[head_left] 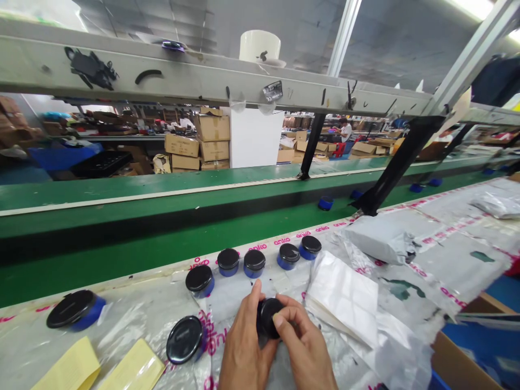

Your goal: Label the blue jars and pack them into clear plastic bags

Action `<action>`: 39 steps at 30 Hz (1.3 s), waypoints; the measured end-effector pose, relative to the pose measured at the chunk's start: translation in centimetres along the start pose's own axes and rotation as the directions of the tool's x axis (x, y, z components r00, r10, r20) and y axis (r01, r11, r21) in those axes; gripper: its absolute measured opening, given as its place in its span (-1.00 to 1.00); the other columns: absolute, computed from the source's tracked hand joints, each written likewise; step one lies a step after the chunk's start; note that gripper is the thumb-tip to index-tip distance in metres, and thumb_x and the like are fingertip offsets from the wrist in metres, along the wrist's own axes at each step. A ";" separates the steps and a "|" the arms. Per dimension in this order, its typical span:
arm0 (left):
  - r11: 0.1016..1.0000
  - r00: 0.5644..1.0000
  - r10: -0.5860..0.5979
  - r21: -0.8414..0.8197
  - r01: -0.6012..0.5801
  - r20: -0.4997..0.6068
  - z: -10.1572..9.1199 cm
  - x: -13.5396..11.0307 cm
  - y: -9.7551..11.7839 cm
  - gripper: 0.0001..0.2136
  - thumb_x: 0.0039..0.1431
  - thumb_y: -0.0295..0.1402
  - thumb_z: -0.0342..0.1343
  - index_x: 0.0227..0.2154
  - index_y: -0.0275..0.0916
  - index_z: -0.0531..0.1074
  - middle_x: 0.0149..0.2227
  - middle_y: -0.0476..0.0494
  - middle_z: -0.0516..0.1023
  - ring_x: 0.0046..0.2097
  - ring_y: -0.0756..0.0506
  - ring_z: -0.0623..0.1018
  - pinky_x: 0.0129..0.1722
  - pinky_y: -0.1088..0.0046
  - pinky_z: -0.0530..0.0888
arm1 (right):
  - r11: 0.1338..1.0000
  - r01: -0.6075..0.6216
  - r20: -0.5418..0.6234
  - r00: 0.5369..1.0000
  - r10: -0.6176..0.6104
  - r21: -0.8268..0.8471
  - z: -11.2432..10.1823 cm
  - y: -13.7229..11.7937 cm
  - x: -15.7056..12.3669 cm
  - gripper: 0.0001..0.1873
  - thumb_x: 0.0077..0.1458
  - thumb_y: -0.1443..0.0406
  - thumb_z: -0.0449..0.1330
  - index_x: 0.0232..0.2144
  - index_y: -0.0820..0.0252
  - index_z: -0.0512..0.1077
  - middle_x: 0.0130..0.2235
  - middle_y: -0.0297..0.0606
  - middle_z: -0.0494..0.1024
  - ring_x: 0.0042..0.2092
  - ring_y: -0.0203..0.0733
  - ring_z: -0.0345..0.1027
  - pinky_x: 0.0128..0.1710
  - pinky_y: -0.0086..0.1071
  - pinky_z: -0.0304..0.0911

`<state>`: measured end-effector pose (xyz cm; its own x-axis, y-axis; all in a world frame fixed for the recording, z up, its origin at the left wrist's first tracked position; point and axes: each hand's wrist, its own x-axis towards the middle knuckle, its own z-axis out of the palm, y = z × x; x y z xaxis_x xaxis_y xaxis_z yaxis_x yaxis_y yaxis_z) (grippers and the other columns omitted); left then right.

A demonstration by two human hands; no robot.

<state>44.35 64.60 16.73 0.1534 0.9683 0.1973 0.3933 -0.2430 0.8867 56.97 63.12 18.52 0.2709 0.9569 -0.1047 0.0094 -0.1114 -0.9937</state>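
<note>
Both hands meet at the bottom centre around one small round black-lidded jar (268,317). My left hand (242,346) cups it from the left, thumb up along its side. My right hand (303,341) pinches the lid with thumb and fingers. Beyond them, several blue jars with black lids (254,262) stand in a row on plastic sheeting (447,254) printed with pink lettering. Two more lie at the left: one (186,339) close to my left hand, one (75,310) further off.
Yellow paper slips (101,371) lie at the bottom left. A white sheet stack (345,295) and a grey bag (377,238) sit to the right. A green conveyor (122,216) runs behind, with a metal frame overhead. Cardboard boxes (203,143) and a distant person (345,130) are beyond.
</note>
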 end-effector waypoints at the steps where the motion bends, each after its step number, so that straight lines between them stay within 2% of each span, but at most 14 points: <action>1: 1.000 1.000 -0.003 0.000 0.003 -0.001 0.0 0.0 0.0 -0.26 0.13 -0.54 0.09 0.35 0.05 0.04 0.19 -0.11 0.42 0.20 -0.16 0.45 0.18 0.20 0.41 | 1.000 0.003 -0.004 1.000 -0.003 0.001 0.0 0.1 0.0 -0.69 -0.03 0.03 0.23 -0.51 0.15 0.48 0.08 -0.01 0.46 0.16 0.23 0.27 0.13 -0.09 0.11; 11: 1.000 0.999 -0.009 -0.024 0.007 -0.052 0.1 0.0 0.1 -0.28 0.13 -0.52 0.09 0.35 -0.02 0.07 0.17 -0.17 0.44 0.17 -0.19 0.46 0.17 0.15 0.42 | 1.000 -0.002 -0.022 1.000 0.002 0.019 0.5 0.7 0.1 -0.69 -0.01 0.03 0.24 -0.49 0.15 0.47 0.10 -0.03 0.44 0.16 0.18 0.27 0.11 -0.14 0.13; 21: 1.000 0.999 -0.020 0.021 0.019 0.043 -0.7 0.2 0.0 -0.31 0.20 -0.47 0.09 0.36 -0.04 0.01 0.18 -0.19 0.41 0.19 -0.17 0.45 0.19 0.17 0.41 | 0.999 0.038 -0.075 0.997 -0.036 0.021 1.1 0.6 -0.2 -0.70 0.03 0.04 0.21 -0.48 0.15 0.45 0.07 -0.08 0.46 0.11 0.11 0.33 0.08 -0.20 0.17; 30: 0.998 0.998 -0.064 0.020 0.064 -0.030 -0.2 0.0 0.4 -0.32 0.17 -0.45 0.09 0.34 -0.03 0.07 0.20 -0.16 0.42 0.20 -0.20 0.45 0.20 0.13 0.40 | 0.999 0.051 -0.103 0.993 -0.050 0.001 1.1 0.6 -0.2 -0.74 0.05 0.09 0.21 -0.47 0.15 0.46 0.06 -0.09 0.49 0.08 0.08 0.38 0.02 -0.25 0.25; 35: 0.997 0.997 -0.073 0.013 0.073 -0.034 -0.2 0.1 0.5 -0.32 0.16 -0.44 0.11 0.33 -0.01 0.08 0.19 -0.15 0.44 0.18 -0.20 0.47 0.19 0.13 0.39 | 0.997 0.073 -0.067 0.995 -0.076 -0.035 1.0 1.1 -0.1 -0.75 0.12 0.11 0.19 -0.43 0.16 0.49 0.09 -0.09 0.48 0.07 0.05 0.39 -0.02 -0.27 0.28; 39: 0.998 0.998 -0.059 0.009 0.059 -0.035 -0.3 0.1 0.4 -0.32 0.16 -0.44 0.11 0.33 -0.02 0.09 0.19 -0.16 0.44 0.18 -0.20 0.47 0.19 0.13 0.40 | 0.998 0.068 -0.104 0.992 -0.069 -0.020 1.2 0.7 -0.3 -0.76 0.08 0.12 0.21 -0.45 0.16 0.47 0.07 -0.07 0.49 0.05 0.07 0.40 -0.03 -0.24 0.30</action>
<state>44.30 64.58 17.24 0.0986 0.9823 0.1593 0.4100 -0.1859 0.8929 55.79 63.10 17.80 0.3680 0.9293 -0.0309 0.0472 -0.0518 -0.9975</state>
